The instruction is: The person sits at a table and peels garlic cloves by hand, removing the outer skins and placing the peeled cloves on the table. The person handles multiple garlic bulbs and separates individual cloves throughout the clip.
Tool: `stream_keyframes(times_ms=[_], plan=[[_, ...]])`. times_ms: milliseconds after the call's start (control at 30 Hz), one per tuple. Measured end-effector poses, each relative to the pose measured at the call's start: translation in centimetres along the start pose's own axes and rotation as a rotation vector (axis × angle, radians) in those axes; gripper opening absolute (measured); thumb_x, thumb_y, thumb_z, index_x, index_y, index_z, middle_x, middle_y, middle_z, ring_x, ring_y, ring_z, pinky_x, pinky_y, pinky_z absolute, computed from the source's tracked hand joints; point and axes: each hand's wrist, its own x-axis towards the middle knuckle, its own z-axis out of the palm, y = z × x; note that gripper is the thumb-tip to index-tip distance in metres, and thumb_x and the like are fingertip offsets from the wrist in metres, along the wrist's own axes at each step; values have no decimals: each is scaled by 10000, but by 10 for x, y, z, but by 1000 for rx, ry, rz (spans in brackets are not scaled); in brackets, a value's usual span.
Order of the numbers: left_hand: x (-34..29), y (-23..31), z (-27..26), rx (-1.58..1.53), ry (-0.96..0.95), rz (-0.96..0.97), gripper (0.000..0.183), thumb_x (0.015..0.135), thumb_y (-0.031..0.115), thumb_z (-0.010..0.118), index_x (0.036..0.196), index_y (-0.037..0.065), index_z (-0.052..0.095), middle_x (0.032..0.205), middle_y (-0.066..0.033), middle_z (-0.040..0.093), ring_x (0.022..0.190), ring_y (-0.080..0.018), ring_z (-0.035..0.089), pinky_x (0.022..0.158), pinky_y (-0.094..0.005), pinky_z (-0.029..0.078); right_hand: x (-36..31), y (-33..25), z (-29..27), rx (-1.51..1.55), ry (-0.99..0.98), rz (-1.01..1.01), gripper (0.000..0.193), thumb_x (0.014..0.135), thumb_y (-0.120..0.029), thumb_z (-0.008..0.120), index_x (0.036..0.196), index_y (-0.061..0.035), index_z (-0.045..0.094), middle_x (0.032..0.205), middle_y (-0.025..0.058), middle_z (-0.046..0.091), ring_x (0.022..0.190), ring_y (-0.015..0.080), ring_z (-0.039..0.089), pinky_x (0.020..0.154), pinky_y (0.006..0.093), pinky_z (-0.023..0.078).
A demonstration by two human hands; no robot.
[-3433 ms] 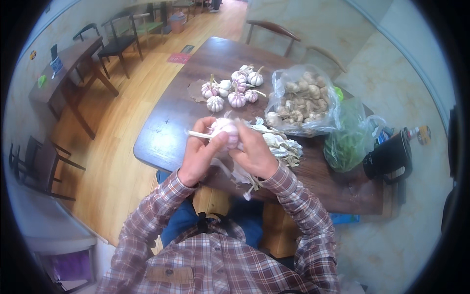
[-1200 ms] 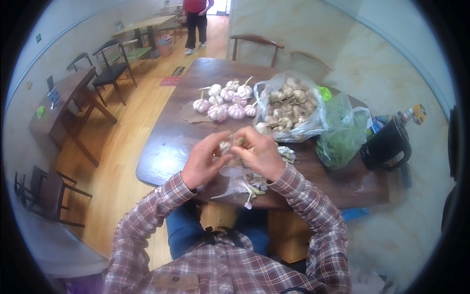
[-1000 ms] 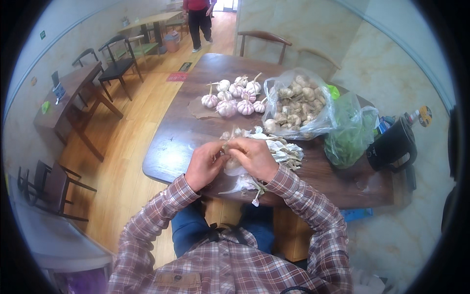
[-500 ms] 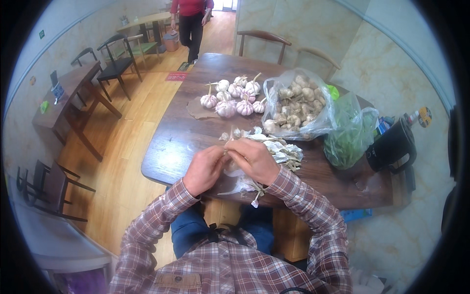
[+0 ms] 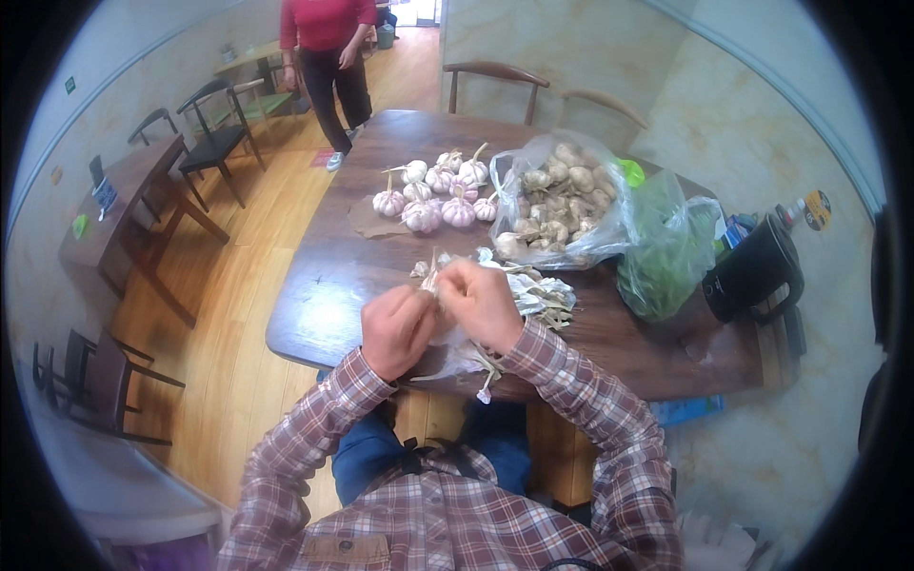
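Near the table's front edge, my left hand (image 5: 398, 330) and my right hand (image 5: 479, 305) meet, fingers closed and pinching. A pale garlic bulb (image 5: 431, 278) with a thin stem shows between them, mostly hidden by the fingers. Papery garlic skins (image 5: 540, 297) lie in a heap beside my right hand, with more peel and a stalk below it. Farther back, several cleaned white-and-purple garlic bulbs (image 5: 422, 215) sit grouped on a flat brown piece. To their right is an open clear plastic bag (image 5: 619, 228) of dirty, brownish garlic bulbs (image 5: 562, 205).
A tied plastic bag of greens (image 5: 662, 266) and a black kettle (image 5: 752, 271) stand on the right of the dark wooden table (image 5: 324, 257). Chairs (image 5: 495, 76) are pushed up behind it. A person in a red top (image 5: 328, 29) walks on the far left side.
My hands have drawn slightly apart and the right one has turned, showing more of the pale piece between them. The person in red has come nearer. The whole view has shifted a little.
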Motion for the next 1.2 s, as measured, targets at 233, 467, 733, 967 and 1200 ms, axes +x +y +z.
stream_keyframes(times_ms=[233, 467, 733, 967, 1200], plan=[[-2, 16, -12, -258, 73, -81, 119, 812, -68, 636, 915, -9, 632, 708, -104, 531, 565, -229, 513, 522, -322, 403, 33, 28, -29, 378, 143, 273, 125, 948, -92, 587, 950, 30, 611, 659, 37, 598, 479, 88, 549, 418, 244, 441], [-16, 28, -19, -603, 309, -310, 71, 978, 31, 522, 986, -7, 581, 845, -54, 551, 653, -86, 490, 591, -223, 395, 37, 39, -57, 361, 236, 182, 117, 963, -79, 554, 953, 31, 589, 678, 35, 578, 474, 78, 527, 411, 228, 435], [-10, 10, -20, -724, 277, -376, 114, 1024, 83, 488, 1025, -5, 560, 919, -69, 550, 695, -125, 543, 615, -247, 438, 22, 34, -61, -202, 52, 42, 264, 884, -92, 620, 1122, 23, 624, 875, 145, 685, 774, 285, 676, 737, 366, 546], [-4, 2, -23, -859, 187, -382, 107, 1025, 84, 506, 1039, -6, 562, 896, -63, 579, 722, -112, 555, 674, -240, 457, 2, -20, -39, -239, -94, -496, 298, 886, -121, 634, 1156, 5, 633, 1117, 173, 625, 1054, 336, 596, 921, 406, 478], [-1, 0, -19, -954, 156, -385, 114, 1015, 95, 533, 1071, 5, 573, 915, -52, 581, 732, -95, 558, 682, -228, 456, 5, -32, -27, -60, -350, -410, 225, 869, -100, 669, 1063, 15, 653, 1135, 155, 635, 996, 315, 627, 867, 382, 499]])
